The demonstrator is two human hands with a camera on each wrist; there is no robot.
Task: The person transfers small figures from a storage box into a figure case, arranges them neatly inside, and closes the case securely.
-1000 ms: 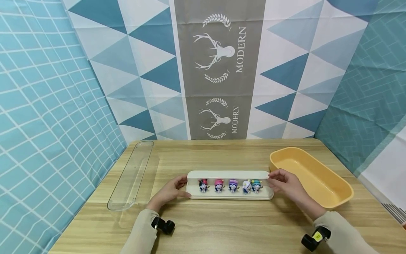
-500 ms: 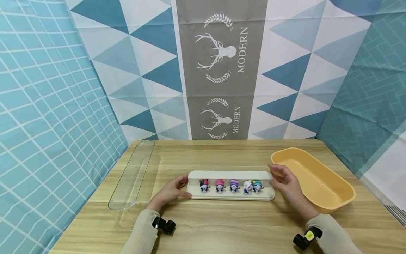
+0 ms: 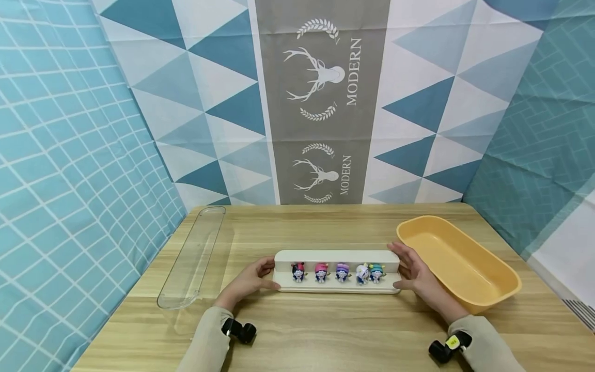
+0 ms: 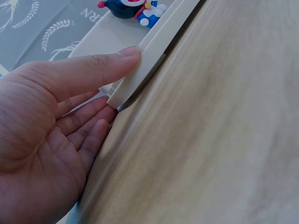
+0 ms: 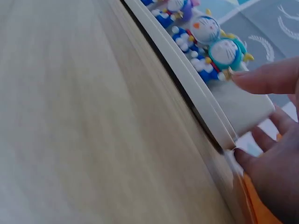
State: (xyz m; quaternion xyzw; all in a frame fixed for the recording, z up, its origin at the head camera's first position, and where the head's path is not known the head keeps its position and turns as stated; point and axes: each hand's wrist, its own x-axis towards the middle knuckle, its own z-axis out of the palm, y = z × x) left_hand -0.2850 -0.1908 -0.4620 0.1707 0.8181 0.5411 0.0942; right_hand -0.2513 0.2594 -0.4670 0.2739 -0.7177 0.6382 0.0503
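Observation:
A long off-white display stand [image 3: 321, 287] with a raised back step lies on the table. Several small figurines stand in a row on it: one in a red and black hat [image 3: 298, 272], one in pink [image 3: 321, 272], one in purple [image 3: 342, 272], a white one [image 3: 362, 274] and one in a teal hat [image 3: 376, 273]. The last two stand close together. My left hand [image 3: 248, 281] grips the left end, its thumb [image 4: 112, 65] on the front edge and fingers behind. At the right end my right hand [image 3: 418, 276] holds the stand between thumb and fingers.
A clear plastic cover [image 3: 191, 261] lies at the left of the wooden table [image 3: 325, 330]. An orange-yellow basin [image 3: 457, 258] stands at the right, close by the right hand. Patterned cloths [image 3: 325, 103] hang behind and at the sides.
My right hand has shifted slightly left, and its thumb has come forward to the stand's front right corner. The left hand, stand and figurines stay nearly as they were.

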